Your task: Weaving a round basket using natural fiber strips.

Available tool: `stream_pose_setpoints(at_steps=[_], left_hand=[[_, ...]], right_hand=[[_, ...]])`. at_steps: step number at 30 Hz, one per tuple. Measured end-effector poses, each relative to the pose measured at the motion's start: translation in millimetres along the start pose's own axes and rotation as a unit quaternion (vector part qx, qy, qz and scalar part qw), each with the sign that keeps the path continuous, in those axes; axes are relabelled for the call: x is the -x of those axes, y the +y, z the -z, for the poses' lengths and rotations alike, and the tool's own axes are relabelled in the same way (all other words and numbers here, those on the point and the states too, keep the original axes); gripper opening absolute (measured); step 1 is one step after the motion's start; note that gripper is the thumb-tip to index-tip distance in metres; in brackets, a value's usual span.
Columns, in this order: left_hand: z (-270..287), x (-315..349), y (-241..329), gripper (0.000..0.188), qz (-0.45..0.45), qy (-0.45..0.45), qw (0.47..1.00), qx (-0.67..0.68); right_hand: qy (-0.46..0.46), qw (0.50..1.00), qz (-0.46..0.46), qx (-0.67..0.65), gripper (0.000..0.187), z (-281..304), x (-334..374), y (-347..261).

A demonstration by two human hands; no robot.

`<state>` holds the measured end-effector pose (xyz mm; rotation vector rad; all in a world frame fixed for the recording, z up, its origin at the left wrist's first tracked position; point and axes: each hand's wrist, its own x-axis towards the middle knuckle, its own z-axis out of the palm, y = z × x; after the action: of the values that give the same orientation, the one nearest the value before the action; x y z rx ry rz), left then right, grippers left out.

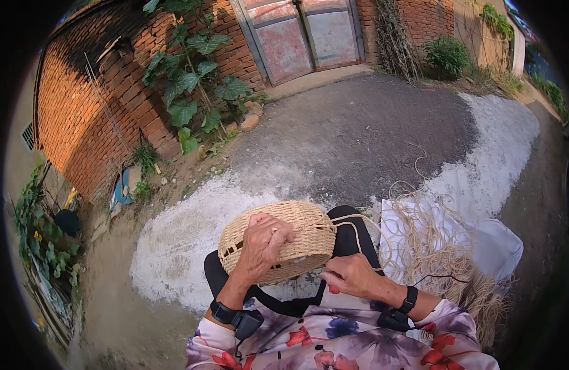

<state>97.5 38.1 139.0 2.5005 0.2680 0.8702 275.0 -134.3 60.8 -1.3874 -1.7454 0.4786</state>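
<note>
Several green plants [53, 259] at the far left rim, between eight and nine o'clock. Toward ten o'clock, a sunlit brick wall [81, 111], bowed by the wide lens, and under it, at nine, a blue object [121, 192] on the ground, too small to name. Between ten and eleven, a climbing plant [182, 112] with broad leaves, close to the bricks.

Just below centre, toward six o'clock: a rounded basket [306, 225] of pale woven cord, tilted on the lap between dark-clad knees [357, 237], with small gaps in the weave toward its lower left. Over its wall, from between six and seven, the left hand [263, 243], fingers [281, 233] curled in and gripping the basket, plus a black band [223, 312] around the wrist. Lowest, at six, a pale garment [383, 345] printed with red and purple flowers. Straight up at twelve, in the background, worn double doors [303, 37], closed.

At five o'clock, just beside the basket's lower right edge, the right hand [355, 277], likewise banded in black; fingers bent inward, tips partly hidden, so impossible to tell what, if anything, is pinched. From the basket's right end, loose strands [358, 217], looping near this hand. Toward four o'clock, a large tangle of pale cord [432, 240] on white sacking [500, 243]. Farther off, between one and two, a green bush [447, 55].
</note>
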Motion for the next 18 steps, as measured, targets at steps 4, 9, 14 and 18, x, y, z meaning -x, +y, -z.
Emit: stream_pose_setpoints(at_steps=[4, 9, 14, 18], left_hand=[[-3, 4, 4, 0.044, 0.069, 0.036, 0.995, 0.065], [-11, 20, -1, 0.048, 0.136, 0.099, 0.976, 0.141], [-21, 36, -8, 0.052, 0.188, 0.182, 0.937, 0.231], [-29, 46, -18, 0.049, 0.214, 0.197, 0.915, 0.279]], right_hand=[[0.079, 0.966, -0.228, -0.089, 0.041, -5, 3, 44], [0.122, 0.923, -0.204, -0.301, 0.056, -6, -29, 62], [0.168, 0.978, -0.006, -0.126, 0.040, -17, -53, 69], [0.148, 0.970, 0.101, 0.162, 0.019, -13, -71, 58]])
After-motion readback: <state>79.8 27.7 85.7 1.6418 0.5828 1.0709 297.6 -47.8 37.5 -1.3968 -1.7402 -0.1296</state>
